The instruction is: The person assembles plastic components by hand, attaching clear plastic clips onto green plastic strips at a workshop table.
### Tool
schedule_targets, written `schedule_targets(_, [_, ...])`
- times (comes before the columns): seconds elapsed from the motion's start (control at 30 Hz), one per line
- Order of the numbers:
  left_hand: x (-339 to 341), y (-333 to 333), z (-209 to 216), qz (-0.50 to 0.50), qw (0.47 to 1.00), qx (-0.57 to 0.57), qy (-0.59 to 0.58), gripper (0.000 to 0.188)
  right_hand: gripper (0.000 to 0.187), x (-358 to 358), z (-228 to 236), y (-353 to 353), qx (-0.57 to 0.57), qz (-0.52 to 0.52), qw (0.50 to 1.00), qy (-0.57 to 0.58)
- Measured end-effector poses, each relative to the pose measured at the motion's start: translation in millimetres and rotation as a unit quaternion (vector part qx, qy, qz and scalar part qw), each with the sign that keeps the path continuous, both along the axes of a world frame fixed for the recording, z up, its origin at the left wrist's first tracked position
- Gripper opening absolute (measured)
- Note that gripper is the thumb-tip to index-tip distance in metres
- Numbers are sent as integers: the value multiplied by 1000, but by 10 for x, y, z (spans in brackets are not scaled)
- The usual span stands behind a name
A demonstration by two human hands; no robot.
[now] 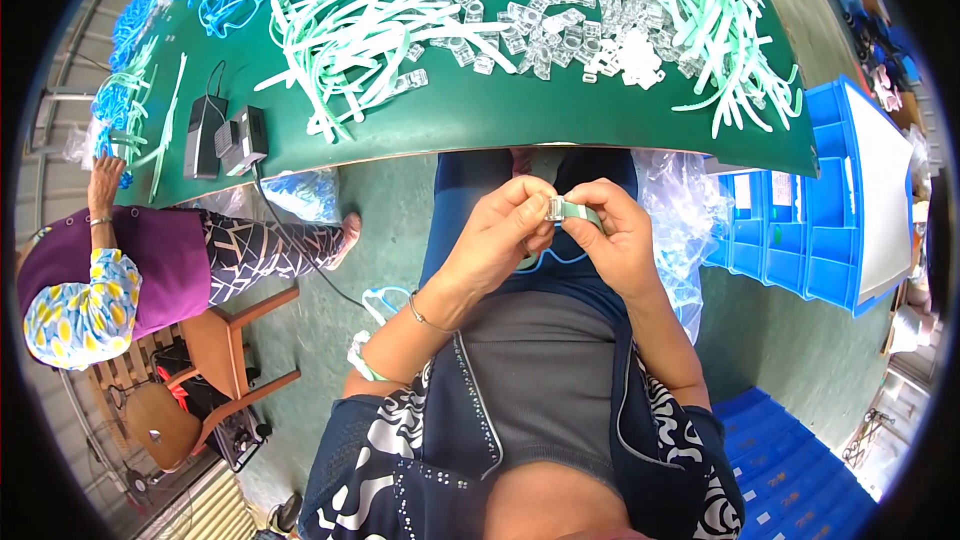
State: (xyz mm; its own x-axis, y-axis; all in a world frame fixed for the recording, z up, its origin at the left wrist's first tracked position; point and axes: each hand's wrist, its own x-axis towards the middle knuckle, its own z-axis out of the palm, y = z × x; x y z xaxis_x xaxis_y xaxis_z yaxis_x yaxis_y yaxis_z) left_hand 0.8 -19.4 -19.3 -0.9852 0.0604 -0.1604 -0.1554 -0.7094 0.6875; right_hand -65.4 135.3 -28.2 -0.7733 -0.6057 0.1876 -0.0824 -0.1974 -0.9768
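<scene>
In front of my lap, my left hand [508, 218] pinches a small clear plastic buckle [555, 208] between thumb and fingers. A pale green strap [582, 211] runs from that buckle into my right hand [617, 240], whose thumb and fingers are closed on it. Just below the hands a blue goggle frame [560, 259] shows in part against my dark clothing; my fingers hide how it joins the strap. On the green table [450, 118] ahead lie a heap of pale green straps [375, 40] and many loose clear buckles [550, 30].
More straps [735, 60] lie at the table's right, and blue goggle frames [235, 10] at its far left. A black radio-like device [241, 140] stands near the left edge, its cable hanging down. Blue bins [800, 210] stand right. Another person's hand [104, 185] works at left.
</scene>
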Motion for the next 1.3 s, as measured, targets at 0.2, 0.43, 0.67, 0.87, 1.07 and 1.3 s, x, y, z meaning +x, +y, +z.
schedule_targets(0.2, [7,22,42,71,936,-341,52,17,7,21,223,-48,131,-97,962,219])
schedule_targets(0.43, [-21,-182,176,-45,906,-411,87,15,6,-42,137,57,-34,35,998,-49])
schedule_targets(0.67, [-25,-238,120,-96,980,-175,-15,11,26,-77,189,36,142,64,987,46])
schedule_targets(0.87, [-10,-254,41,-106,985,-137,11,16,21,-130,163,47,126,67,985,94])
schedule_targets(1.07, [42,-133,23,-64,998,-11,-2,20,15,-48,31,26,9,58,998,-24])
schedule_targets(1.3, [101,-92,16,-25,999,-20,-3,19,15,72,34,-50,-37,37,997,-61])
